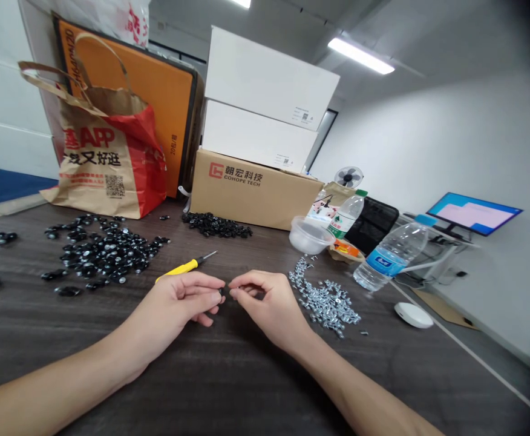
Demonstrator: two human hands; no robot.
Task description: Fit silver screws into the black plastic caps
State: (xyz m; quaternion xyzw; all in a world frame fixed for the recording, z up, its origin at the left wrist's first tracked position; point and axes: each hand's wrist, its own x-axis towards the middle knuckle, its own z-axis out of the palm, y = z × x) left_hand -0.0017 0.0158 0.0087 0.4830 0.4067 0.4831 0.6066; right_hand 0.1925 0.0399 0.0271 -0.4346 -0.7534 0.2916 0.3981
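Over the middle of the table, my left hand (186,298) pinches a small black part (221,292), mostly hidden by the fingers. My right hand (267,303) faces it, thumb and forefinger pressed together close to that part; what they hold is too small to make out. Just behind my left hand lies a yellow-handled screwdriver (186,267), its shaft pointing away to the right. Loose silver screws (331,306) are heaped to the right of my right hand. On the left is a spread of black parts with shiny metal bits (106,251).
Another pile of black pieces (217,225) lies before a cardboard box (251,188) with white boxes (265,79) on top. A paper bag (106,157) stands at the back left. To the right are a plastic tub (310,236), water bottles (394,254) and a white round device (413,315).
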